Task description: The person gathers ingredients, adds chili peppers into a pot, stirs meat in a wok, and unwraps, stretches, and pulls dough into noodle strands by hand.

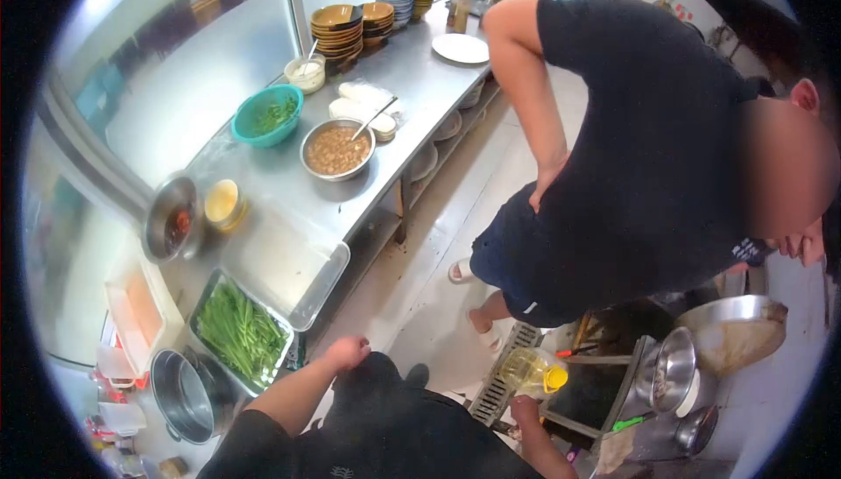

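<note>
My left hand [350, 353] hangs in front of my body with its fingers curled in, and nothing shows in it. It is nearest to a metal tray of long green vegetables [238, 326] on the counter. My right hand [526, 411] is low on the right with its fingers bent, just below a clear jug of yellow oil [528, 370] with a yellow cap. Whether it touches the jug or grips something small, I cannot tell. Further right are a steel bowl [674, 367] and a green-handled tool [632, 422].
A person in dark clothes [648, 146] stands close on the right, hand on hip. Along the steel counter [412, 85] sit a bowl of brown diced food [337, 150], a teal basin [267, 116], stacked bowls [336, 34] and a white plate [460, 49]. A steel pot [186, 396] stands lower left.
</note>
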`<state>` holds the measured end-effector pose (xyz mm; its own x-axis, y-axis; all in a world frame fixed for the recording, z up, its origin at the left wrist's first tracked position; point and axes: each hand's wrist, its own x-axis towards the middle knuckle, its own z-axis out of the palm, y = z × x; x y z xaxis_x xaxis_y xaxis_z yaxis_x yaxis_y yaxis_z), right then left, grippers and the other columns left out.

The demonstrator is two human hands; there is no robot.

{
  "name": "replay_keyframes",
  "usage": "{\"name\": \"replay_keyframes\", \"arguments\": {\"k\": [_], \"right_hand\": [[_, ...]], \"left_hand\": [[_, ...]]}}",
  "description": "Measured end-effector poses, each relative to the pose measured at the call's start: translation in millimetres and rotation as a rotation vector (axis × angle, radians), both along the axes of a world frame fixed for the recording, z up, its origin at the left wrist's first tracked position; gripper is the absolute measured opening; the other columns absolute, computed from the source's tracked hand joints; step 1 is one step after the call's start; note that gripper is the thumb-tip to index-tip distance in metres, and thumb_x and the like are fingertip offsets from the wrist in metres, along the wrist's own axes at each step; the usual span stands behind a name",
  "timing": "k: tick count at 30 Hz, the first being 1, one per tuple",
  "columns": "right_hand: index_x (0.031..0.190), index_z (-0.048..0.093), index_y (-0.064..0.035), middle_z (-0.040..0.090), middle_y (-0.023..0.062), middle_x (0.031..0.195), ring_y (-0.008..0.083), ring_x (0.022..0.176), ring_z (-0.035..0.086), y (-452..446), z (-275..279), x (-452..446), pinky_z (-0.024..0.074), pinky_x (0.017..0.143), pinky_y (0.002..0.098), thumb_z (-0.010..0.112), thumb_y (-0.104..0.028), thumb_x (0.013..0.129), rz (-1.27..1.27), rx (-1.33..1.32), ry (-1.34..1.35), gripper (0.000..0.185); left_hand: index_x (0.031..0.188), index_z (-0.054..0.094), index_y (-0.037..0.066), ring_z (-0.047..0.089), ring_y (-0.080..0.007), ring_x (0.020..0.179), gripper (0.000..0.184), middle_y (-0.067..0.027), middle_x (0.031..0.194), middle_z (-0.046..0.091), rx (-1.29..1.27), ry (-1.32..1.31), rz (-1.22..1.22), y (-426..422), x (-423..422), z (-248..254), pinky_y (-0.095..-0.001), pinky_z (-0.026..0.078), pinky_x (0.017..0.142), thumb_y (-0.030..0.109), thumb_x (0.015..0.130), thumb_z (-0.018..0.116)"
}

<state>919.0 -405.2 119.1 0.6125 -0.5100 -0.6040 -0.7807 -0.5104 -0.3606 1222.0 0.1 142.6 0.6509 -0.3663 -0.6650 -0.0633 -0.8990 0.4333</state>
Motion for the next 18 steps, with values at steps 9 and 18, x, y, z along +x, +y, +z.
{"name": "replay_keyframes", "arguments": {"k": [9, 18], "right_hand": [[0.091, 0.068, -0.0022, 0.065, 0.0212, 0.096, 0.0360, 0.090, 0.064, -54.9, -55.1, 95.7, 0.0486, 0.082, 0.0469, 0.047, -0.025, 0.082, 0.055, 0.010, 0.291, 0.033], [0.084, 0.068, -0.0077, 0.066, 0.0144, 0.089, 0.0307, 0.082, 0.063, -71.1, -37.8, 113.1, 0.0510, 0.069, 0.0421, 0.057, -0.031, 0.081, 0.432, 0.540, 0.540, 0.025]], "left_hand": [[0.110, 0.060, 0.009, 0.058, -0.0333, 0.102, 0.033, -0.0155, 0.106, 0.062, -0.091, -0.010, -0.422, -129.6, 168.9, 10.5, -0.0421, 0.046, 0.086, 0.031, 0.086, 0.055], [0.112, 0.059, 0.007, 0.058, -0.0354, 0.101, 0.036, -0.0177, 0.107, 0.061, -0.071, 0.048, -0.706, -267.6, 344.8, 29.7, -0.0448, 0.046, 0.087, 0.032, 0.086, 0.052]]}}
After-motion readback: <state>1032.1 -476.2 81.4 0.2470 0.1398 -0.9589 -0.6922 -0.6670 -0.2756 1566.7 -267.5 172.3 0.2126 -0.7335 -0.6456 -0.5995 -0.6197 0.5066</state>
